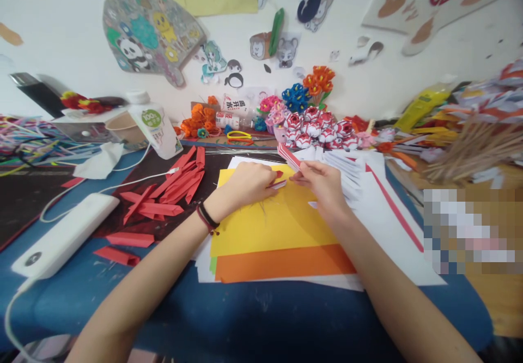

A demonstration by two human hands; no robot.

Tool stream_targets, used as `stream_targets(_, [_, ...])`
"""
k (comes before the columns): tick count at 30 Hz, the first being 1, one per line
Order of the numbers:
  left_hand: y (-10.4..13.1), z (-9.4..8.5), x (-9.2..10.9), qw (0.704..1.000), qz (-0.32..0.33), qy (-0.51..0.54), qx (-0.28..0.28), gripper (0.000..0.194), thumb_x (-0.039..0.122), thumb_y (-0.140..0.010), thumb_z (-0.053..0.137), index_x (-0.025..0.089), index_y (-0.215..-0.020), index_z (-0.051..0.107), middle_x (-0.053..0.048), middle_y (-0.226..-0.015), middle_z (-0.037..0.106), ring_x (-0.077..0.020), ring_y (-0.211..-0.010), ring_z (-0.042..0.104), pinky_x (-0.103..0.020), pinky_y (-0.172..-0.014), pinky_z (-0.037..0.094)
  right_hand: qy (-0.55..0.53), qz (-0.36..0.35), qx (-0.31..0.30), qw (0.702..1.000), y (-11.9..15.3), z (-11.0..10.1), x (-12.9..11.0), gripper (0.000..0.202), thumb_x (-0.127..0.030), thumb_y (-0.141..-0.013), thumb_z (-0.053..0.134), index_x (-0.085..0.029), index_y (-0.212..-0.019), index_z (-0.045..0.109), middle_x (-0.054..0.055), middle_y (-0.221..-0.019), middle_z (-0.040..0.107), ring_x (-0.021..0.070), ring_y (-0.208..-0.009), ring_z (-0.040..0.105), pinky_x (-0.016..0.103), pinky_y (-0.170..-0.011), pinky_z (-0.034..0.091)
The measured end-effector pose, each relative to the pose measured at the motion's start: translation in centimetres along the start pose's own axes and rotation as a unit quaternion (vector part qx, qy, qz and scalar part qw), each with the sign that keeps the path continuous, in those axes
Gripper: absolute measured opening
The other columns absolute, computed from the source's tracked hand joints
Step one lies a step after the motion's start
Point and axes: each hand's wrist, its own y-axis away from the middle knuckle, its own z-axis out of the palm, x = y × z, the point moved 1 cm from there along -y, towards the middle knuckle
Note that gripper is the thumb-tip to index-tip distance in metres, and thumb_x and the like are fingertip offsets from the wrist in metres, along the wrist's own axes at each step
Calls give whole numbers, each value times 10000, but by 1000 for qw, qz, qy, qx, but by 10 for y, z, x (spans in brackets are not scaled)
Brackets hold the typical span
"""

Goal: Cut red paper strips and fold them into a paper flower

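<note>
Above the yellow paper (265, 227), my left hand (251, 182) is closed with its fingertips pinching a small folded paper strip (278, 185), whitish with dark edges. A bit of red paper (279, 174) shows by its knuckles. My right hand (324, 186) is also closed, its thumb and fingers gripping a red-and-white folded paper piece (288, 157) that points up and to the left. The two hands are close but apart. Fingers hide part of both pieces. Orange paper (281, 264) and white sheets lie under the yellow one.
Several red folded papers (167, 186) lie left of the stack. A white power bank (67, 235) with cables rests further left, near a white bottle (153, 126). White paper strips (345, 175) lie to the right. Paper flowers (318, 128) and scissors (241, 137) are at the back.
</note>
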Motion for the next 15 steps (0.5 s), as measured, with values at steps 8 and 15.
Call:
stream_targets(8, [3, 2, 1, 994, 12, -75, 75, 385, 355, -998, 441, 139, -790, 684, -73, -749, 710, -190, -638, 645, -319, -520, 258, -4, 7, 15, 1000, -1, -2, -1, 76, -187, -836, 660, -130, -867, 699, 24, -631, 698, 152, -611, 711, 247, -626, 582])
stream_targets(15, [3, 18, -8, 975, 78, -154, 141, 367, 285, -1029, 428, 139, -783, 657, -80, -752, 662, -225, -742, 645, -342, -566, 337, 0, 16, 19, 1000, -3, -2, -2, 56, -160, -853, 639, -132, -845, 688, 16, -614, 686, 148, -602, 707, 230, -597, 576])
